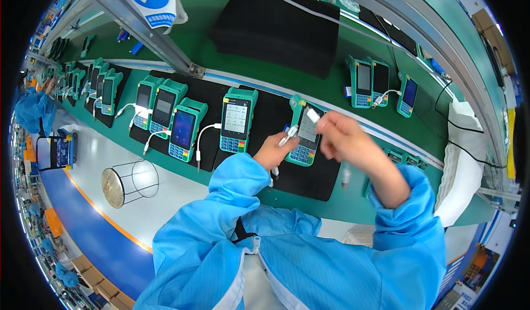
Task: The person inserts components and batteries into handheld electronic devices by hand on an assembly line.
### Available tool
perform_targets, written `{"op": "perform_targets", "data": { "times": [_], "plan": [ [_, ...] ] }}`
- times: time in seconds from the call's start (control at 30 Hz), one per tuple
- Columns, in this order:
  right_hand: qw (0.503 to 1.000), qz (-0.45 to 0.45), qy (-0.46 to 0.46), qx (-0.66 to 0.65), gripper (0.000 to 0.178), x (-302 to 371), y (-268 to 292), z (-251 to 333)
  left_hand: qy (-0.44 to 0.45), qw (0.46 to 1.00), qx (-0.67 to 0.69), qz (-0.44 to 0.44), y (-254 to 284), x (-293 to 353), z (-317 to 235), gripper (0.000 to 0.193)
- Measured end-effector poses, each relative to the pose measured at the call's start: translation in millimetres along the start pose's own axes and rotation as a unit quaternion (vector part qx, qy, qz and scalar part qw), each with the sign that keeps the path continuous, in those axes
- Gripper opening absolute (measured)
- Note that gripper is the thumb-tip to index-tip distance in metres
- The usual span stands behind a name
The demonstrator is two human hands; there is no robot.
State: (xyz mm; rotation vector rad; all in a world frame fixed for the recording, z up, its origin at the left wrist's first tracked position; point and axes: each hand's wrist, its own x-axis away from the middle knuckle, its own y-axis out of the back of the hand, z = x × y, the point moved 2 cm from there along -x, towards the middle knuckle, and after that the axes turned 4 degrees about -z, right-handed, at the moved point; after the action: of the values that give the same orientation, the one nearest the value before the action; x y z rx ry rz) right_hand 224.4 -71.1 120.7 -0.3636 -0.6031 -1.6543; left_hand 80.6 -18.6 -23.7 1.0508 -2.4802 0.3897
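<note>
Jacket (193,255), left hand (271,151) and apparently right hand (343,135) pinching white plugs (289,135), teal keypad terminal (303,151)

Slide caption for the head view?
Left hand and right hand hold white connectors over a green terminal on a black mat.

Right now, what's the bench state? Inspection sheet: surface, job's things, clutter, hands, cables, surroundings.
Surface: green bench, black mat on it.
Job's things: teal terminal on the mat, neighbouring terminal to its left.
Clutter: large black pad behind, rippled white sheet at right.
Hands: left hand pinches white connector; right hand pinches white plug.
Cables: white lead on neighbouring terminal; black cable at right.
Surroundings: round stool, co-worker far left.
</note>
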Motion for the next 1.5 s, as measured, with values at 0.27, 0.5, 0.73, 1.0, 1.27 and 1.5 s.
{"op": "perform_targets", "data": {
  "times": [0.27,0.5,0.73,1.0,1.27,1.5],
  "plan": [
    [0.994,-0.037,-0.011,-0.106,0.015,-20.8,-81.9,-76.9,0.088,0.973,0.196,-0.088,36.5,54.3,22.2,0.032],
    [0.978,-0.08,0.178,0.068,0.018,-46.7,-169.8,-64.2,0.026,0.945,0.306,-0.112,61.8,98.1,6.6,0.038],
    [0.938,-0.288,0.187,-0.054,0.029,-83.8,-148.4,-72.8,0.052,0.937,-0.014,-0.346,150.8,82.1,14.6,0.018],
    [0.931,-0.298,0.081,-0.195,0.025,-141.2,-172.4,-120.7,-0.152,0.842,-0.462,-0.233,156.5,20.0,13.6,0.022],
    [0.939,-0.281,0.077,-0.183,0.046,-91.4,-184.5,-145.3,-0.292,0.76,-0.575,-0.08,119.2,60.6,8.3,0.013],
    [0.962,-0.232,0.049,-0.137,0.066,-71.5,-170.9,-134.0,-0.335,0.745,-0.577,-0.002,118.0,56.0,10.8,0.029]
  ]
}}
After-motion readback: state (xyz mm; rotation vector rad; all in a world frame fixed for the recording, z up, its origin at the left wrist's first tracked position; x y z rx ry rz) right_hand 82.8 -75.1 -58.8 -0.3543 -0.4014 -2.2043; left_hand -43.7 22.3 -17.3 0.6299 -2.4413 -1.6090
